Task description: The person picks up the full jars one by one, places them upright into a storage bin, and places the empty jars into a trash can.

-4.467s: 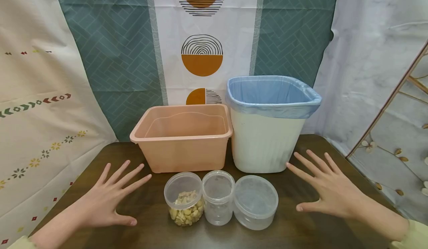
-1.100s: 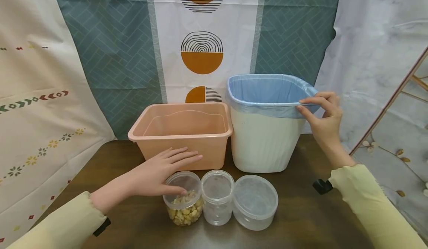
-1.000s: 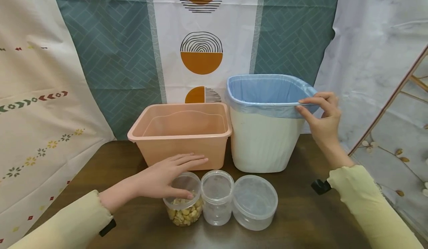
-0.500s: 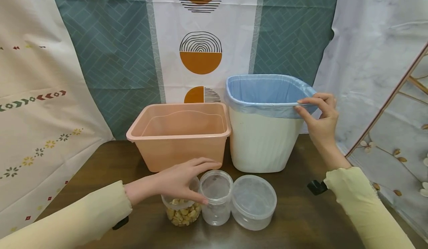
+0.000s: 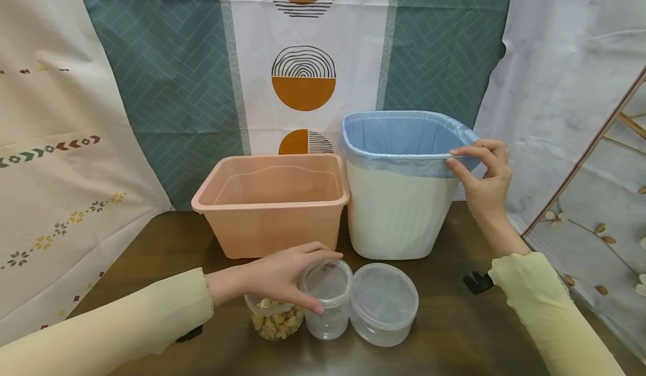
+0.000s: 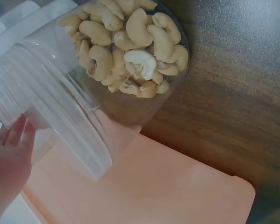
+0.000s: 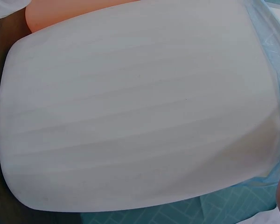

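Observation:
My left hand (image 5: 282, 278) spans the lid of the narrow clear plastic jar (image 5: 328, 325), thumb on its near side and fingers round the far side. Left of it, partly under my wrist, stands a wider clear jar of cashews (image 6: 130, 51). A low, lidded clear round container (image 5: 384, 306) stands just right of the narrow jar. My right hand (image 5: 487, 179) pinches the right front rim of the white trash bin (image 5: 398, 213) between thumb and index finger, over its blue liner (image 5: 404, 165). The right wrist view is mostly filled by the bin's side.
A peach plastic tub (image 5: 275, 233) stands behind the jars, left of the trash bin. All of it is on a dark wooden table (image 5: 444, 320). Patterned cloths (image 5: 181, 84) hang behind and at both sides.
My left hand has left its spread pose, passed over the cashew jar and come to the narrow jar. The right hand moved earlier to the bin's rim and has stayed there.

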The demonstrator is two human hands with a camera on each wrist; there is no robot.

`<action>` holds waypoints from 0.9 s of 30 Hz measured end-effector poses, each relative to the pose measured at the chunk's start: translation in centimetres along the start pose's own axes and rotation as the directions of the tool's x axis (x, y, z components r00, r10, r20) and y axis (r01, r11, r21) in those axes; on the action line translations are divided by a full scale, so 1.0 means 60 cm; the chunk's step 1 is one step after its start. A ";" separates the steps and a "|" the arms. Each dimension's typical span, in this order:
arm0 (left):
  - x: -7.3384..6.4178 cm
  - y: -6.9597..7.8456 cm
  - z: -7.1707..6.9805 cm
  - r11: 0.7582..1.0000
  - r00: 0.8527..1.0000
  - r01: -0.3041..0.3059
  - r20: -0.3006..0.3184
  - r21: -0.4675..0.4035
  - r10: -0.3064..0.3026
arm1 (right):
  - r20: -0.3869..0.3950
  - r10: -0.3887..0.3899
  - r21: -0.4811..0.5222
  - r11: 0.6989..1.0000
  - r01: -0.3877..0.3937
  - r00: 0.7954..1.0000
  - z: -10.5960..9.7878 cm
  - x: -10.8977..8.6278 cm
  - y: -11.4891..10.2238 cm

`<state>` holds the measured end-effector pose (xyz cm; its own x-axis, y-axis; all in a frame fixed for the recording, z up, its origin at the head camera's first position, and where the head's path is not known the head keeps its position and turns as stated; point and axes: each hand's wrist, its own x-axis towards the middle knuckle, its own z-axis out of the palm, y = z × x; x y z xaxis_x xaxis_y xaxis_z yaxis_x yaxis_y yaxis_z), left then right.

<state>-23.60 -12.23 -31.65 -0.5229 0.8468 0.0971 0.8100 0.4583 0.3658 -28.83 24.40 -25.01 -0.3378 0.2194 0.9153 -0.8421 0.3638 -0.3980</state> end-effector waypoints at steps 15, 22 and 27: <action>0.017 0.003 -0.002 0.999 0.999 0.038 0.036 0.010 -0.038 | 0.009 0.010 0.007 1.000 -0.010 1.000 -0.001 0.000 -0.002; 0.021 0.010 -0.009 0.996 0.993 0.083 0.081 -0.018 -0.081 | 0.011 0.019 0.001 1.000 -0.019 1.000 -0.001 -0.001 -0.001; 0.027 0.017 -0.021 0.997 0.993 0.079 0.085 0.014 -0.079 | 0.006 0.010 -0.003 1.000 -0.010 1.000 -0.001 -0.001 0.000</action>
<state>-23.97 -10.71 -29.98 -0.5613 0.8275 -0.0110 0.7702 0.5272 0.3591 -28.77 24.43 -25.07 -0.3492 0.2174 0.9115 -0.8373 0.3644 -0.4077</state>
